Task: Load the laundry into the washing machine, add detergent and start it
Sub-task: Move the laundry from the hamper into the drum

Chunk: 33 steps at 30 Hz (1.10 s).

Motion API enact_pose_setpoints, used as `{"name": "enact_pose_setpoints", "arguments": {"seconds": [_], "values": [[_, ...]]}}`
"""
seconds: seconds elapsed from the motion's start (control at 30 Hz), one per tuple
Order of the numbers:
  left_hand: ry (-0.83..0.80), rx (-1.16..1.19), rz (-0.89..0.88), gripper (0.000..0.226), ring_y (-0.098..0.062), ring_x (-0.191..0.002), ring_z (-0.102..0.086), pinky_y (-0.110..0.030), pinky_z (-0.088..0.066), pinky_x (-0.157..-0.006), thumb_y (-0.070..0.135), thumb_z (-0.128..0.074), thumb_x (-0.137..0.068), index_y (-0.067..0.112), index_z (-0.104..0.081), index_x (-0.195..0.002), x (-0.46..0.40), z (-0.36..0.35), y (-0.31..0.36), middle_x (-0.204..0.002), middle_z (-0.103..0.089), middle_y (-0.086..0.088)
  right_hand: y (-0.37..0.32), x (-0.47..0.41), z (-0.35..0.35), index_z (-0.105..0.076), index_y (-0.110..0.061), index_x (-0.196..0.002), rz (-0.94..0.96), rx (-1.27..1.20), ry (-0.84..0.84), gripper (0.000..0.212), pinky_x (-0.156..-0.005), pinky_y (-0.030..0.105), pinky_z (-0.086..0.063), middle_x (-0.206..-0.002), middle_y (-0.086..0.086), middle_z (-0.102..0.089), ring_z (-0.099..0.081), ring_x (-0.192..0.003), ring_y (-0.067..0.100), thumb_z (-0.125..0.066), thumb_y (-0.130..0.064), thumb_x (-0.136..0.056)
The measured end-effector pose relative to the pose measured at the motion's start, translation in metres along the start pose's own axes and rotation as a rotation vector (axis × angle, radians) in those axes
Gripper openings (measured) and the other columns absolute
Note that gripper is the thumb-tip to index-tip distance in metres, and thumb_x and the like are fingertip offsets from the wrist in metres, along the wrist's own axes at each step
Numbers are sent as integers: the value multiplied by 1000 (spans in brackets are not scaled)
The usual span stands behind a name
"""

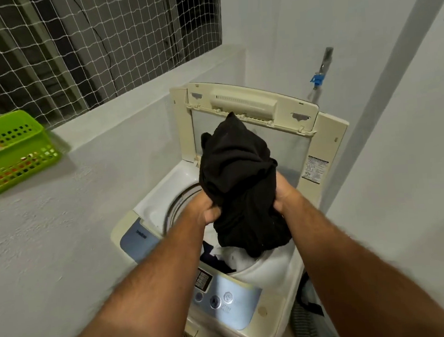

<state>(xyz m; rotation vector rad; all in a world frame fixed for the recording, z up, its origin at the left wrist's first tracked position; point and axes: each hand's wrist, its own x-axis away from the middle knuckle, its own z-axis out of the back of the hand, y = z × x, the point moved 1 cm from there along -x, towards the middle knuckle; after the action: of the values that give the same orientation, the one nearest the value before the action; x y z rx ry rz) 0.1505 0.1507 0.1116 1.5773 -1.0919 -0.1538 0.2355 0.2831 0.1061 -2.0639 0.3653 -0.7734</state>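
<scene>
A cream top-loading washing machine [276,313] stands in the corner with its lid [250,105] raised upright. A bunched black garment [239,183] hangs over the open drum. My left hand [208,212] grips its left side and my right hand [284,192] grips its right side. Below the garment, white and dark clothes [230,259] lie in the drum. The blue control panel [226,301] with buttons faces me at the front edge.
A green plastic basket [15,150] sits on the ledge at the left, under a netted window [72,41]. A tap with a blue fitting [317,78] is on the wall behind the machine. More laundry [308,302] lies on the floor to the right.
</scene>
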Motion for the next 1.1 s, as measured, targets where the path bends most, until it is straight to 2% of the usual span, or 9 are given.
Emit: {"name": "enact_pose_setpoints", "arguments": {"seconds": [0.13, 0.27, 0.33, 0.5, 0.57, 0.7, 0.9, 1.0, 1.1], "values": [[92, 4, -15, 24, -16, -79, -58, -27, -50, -70, 18, -38, -103, 13, -62, -101, -21, 20, 2, -96, -62, -5, 4, -18, -3, -70, -9, -100, -16, 166, 24, 19, -86, 39, -54, -97, 13, -73, -68, -91, 28, -60, -22, -91], [180, -99, 20, 19, -20, -72, -56, -32, -49, -60, 15, -40, -101, 16, -58, -95, -47, 46, 0, -85, -58, -7, 16, -35, -3, -63, -6, -113, -30, 289, 146, 36, -69, 31, -57, -97, 12, -74, -72, -87, 28, -69, -21, -80], [220, -128, 32, 17, -21, -75, -58, -33, -49, -61, 11, -40, -100, 17, -56, -101, -59, 60, -1, -87, -59, -8, 23, -36, -4, -65, -12, -103, 19, 363, 199, 19, -60, 24, -55, -96, 9, -73, -70, -78, 22, -67, -11, -84], [326, -85, 42, 30, -25, -82, -66, -30, -55, -61, 19, -60, -92, 14, -63, -122, -90, 100, -18, -102, -70, -9, 51, -42, 3, -61, -7, -99, 120, 457, 285, 27, -69, 27, -53, -91, 2, -67, -63, -76, 11, -62, 13, -80], [313, -100, 67, 31, -28, -92, -68, -37, -59, -69, 20, -64, -89, 20, -64, -119, -89, 107, -21, -108, -71, -8, 66, -47, 9, -56, -7, -110, 48, 524, 347, 36, -82, 36, -54, -97, 4, -65, -63, -84, 18, -65, 6, -78], [296, -126, 92, 22, -22, -82, -66, -33, -57, -68, 11, -54, -94, 26, -62, -108, -89, 114, -25, -91, -69, -1, 89, -65, 19, -52, -18, -132, -55, 719, 401, 77, -96, 50, -51, -119, 6, -63, -61, -109, 31, -71, -30, -59], [282, -198, 110, 31, -31, -92, -67, -43, -57, -83, 29, -56, -93, 14, -63, -120, -112, 117, -24, -105, -69, -14, 89, -79, -4, -45, -11, -137, -44, 770, 399, 69, -101, 49, -48, -130, 11, -58, -57, -115, 31, -71, -26, -74], [279, -201, 177, 16, -28, -90, -63, -49, -56, -84, 21, -48, -96, 21, -61, -105, -112, 120, -22, -99, -65, -8, 87, -84, -9, -51, -9, -129, -41, 837, 397, 56, -101, 44, -47, -125, 10, -57, -56, -114, 29, -74, -27, -81], [306, -231, 304, 23, -33, -102, -56, -54, -53, -85, 11, -43, -98, 13, -53, -118, -115, 133, -26, -111, -56, -11, 84, -88, -3, -53, -12, -127, -6, 867, 450, 48, -100, 41, -48, -124, 10, -60, -59, -111, 27, -71, -24, -84]]}}
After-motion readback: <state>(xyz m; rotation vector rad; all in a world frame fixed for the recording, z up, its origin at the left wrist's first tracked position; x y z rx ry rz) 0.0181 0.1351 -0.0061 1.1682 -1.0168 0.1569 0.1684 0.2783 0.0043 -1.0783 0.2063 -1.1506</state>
